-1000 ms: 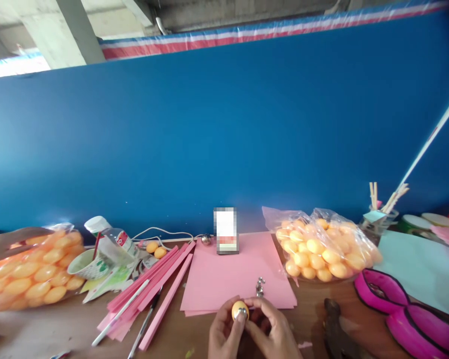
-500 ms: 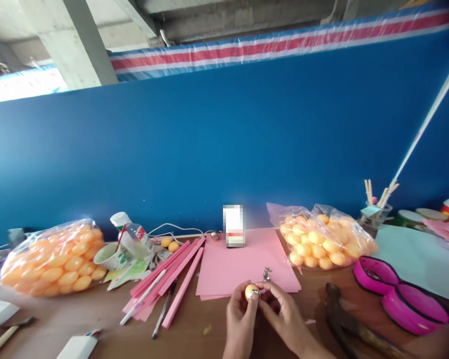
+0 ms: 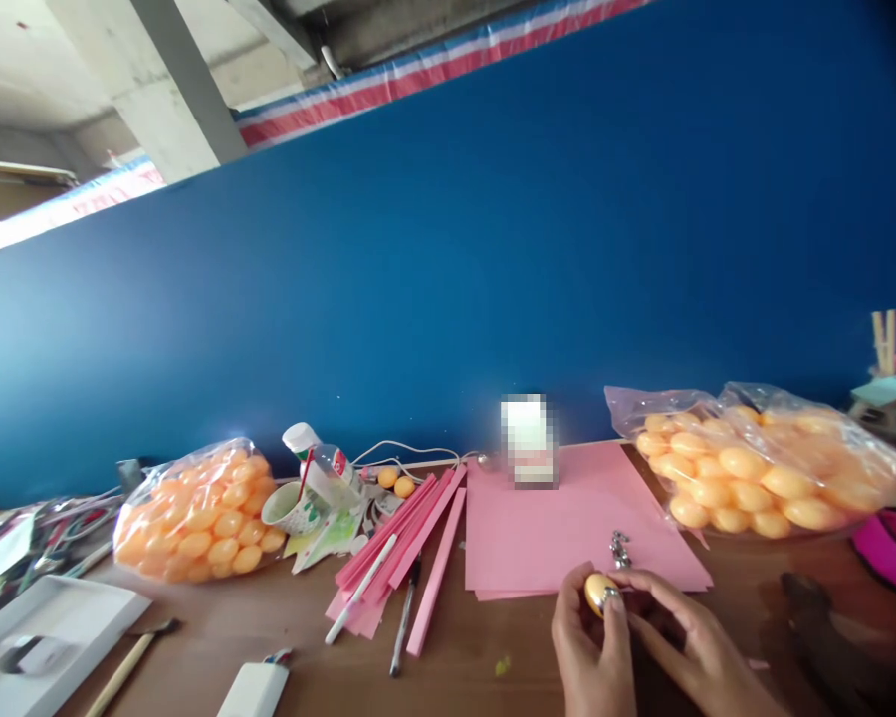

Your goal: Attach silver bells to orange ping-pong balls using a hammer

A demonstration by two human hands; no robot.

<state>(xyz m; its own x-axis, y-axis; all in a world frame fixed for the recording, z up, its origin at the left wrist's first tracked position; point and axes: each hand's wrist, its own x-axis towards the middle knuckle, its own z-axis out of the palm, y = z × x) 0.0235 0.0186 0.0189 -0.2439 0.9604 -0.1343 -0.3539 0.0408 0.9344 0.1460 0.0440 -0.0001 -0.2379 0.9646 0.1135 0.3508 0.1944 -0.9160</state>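
My left hand (image 3: 593,637) is closed on a small orange ball (image 3: 598,591), pinched between thumb and fingers. A small shiny silver bit (image 3: 610,596) shows on the ball beside my thumb. My right hand (image 3: 687,637) is curled close against it, its index fingertip at the ball's right edge; whatever its fingers hold is hidden. Just beyond my hands, a little cluster of silver metal pieces (image 3: 619,548) lies on pink paper sheets (image 3: 567,538).
Clear bags of orange balls stand left (image 3: 194,518) and right (image 3: 747,478). Pink paper strips (image 3: 395,543), a white pen (image 3: 362,588), a black pen (image 3: 404,617), a paper cup (image 3: 291,510), a hammer (image 3: 130,667) and a white tray (image 3: 82,607) lie leftward. A blue panel (image 3: 448,269) rises behind.
The view has turned left and tilted, so the table's things appear further right. My hands keep the same hold, with the ball turned slightly.
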